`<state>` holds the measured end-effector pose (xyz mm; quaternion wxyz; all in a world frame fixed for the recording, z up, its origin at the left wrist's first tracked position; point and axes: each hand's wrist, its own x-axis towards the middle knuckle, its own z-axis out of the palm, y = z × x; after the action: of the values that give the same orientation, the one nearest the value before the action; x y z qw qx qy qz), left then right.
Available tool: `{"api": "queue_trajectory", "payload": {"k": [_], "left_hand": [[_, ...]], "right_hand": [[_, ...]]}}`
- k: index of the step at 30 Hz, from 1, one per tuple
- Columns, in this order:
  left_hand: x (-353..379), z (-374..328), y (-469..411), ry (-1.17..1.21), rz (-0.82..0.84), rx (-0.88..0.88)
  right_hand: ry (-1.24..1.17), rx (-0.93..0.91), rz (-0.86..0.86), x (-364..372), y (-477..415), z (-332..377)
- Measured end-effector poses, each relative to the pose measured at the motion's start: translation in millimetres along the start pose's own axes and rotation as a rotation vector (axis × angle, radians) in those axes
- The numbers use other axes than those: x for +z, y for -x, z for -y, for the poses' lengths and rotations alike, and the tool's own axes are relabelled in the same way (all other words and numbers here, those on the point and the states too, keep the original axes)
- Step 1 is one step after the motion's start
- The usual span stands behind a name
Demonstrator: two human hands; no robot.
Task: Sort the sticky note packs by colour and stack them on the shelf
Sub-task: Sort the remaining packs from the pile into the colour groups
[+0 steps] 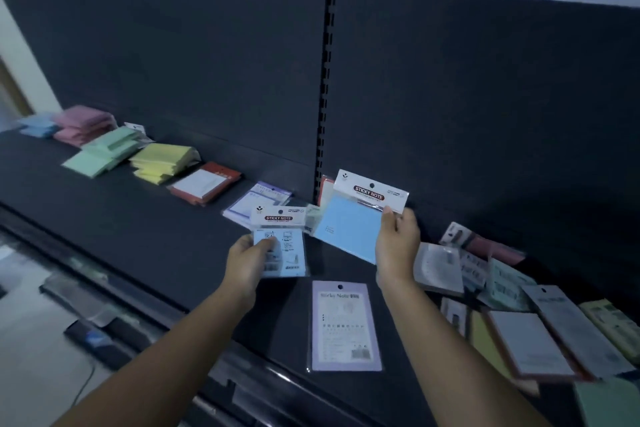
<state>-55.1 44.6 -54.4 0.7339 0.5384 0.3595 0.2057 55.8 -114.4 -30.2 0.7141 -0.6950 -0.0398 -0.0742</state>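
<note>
On the dark shelf (pixel 138 236), at its far left end, lie sorted piles in a row along the back: a small stack of pale blue sticky note packs (pixel 38 125), then a pink stack (pixel 85 123), a mint green stack (pixel 105 151) and a yellow stack (pixel 162 161). Next come a red-framed white pack (pixel 204 184) and flat purple-bordered packs (pixel 258 199). The left grip (pixel 247 263) grasps a light blue pack with a white header card (pixel 282 246), thumb on its printed face, just above the shelf's front part. A lilac pack in clear wrap (pixel 344 326) lies flat near the front edge, between the two forearms. The right grip (pixel 398 243) pinches a larger, tilted blue pack labelled STICKY NOTE (pixel 353 227) at its right side, raised before the back panel. Far right, a jumble of mixed unsorted packs (pixel 519 305) overlaps on the shelf.
</note>
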Motion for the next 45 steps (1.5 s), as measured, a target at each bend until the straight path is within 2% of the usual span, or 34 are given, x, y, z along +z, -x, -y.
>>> {"api": "queue_trajectory", "payload": {"k": [4,7,14,20,24,29,33,40,45], "left_hand": [[-44.3,-8.2,2.6,0.029,-0.088,0.004],[-76.2,-19.5,1.6,0.024,-0.114,0.021],[-192.4,-58.7,-14.4,-0.006,-0.123,0.038],[-301.8,-92.7,-29.9,-0.025,-0.113,0.069],[-367.2,-106.5,-37.6,-0.012,-0.17,0.047],[-424.0,-116.8,-57.0,0.02,-0.213,0.065],[-461.9,-128.2,-84.5,0.089,-0.329,0.096],[-519.7,-169.8,-160.7,0.202,-0.488,0.153],[-524.0,-211.4,-226.2,0.082,-0.402,0.205]], "right_hand": [[0.028,0.206,0.202,39.6,34.0,-10.7],[-0.008,0.257,0.345,76.0,60.3,-6.1],[-0.084,0.407,0.472,184.5,134.2,12.4],[-0.083,0.434,0.586,292.3,194.2,34.1],[-0.083,0.477,0.663,348.4,235.4,34.2],[-0.062,0.493,0.678,405.4,261.3,32.0],[-0.048,0.467,0.642,451.8,263.9,31.2],[-0.193,0.396,0.52,549.8,247.5,26.4],[-0.143,0.396,0.631,621.8,232.8,26.0]]}}
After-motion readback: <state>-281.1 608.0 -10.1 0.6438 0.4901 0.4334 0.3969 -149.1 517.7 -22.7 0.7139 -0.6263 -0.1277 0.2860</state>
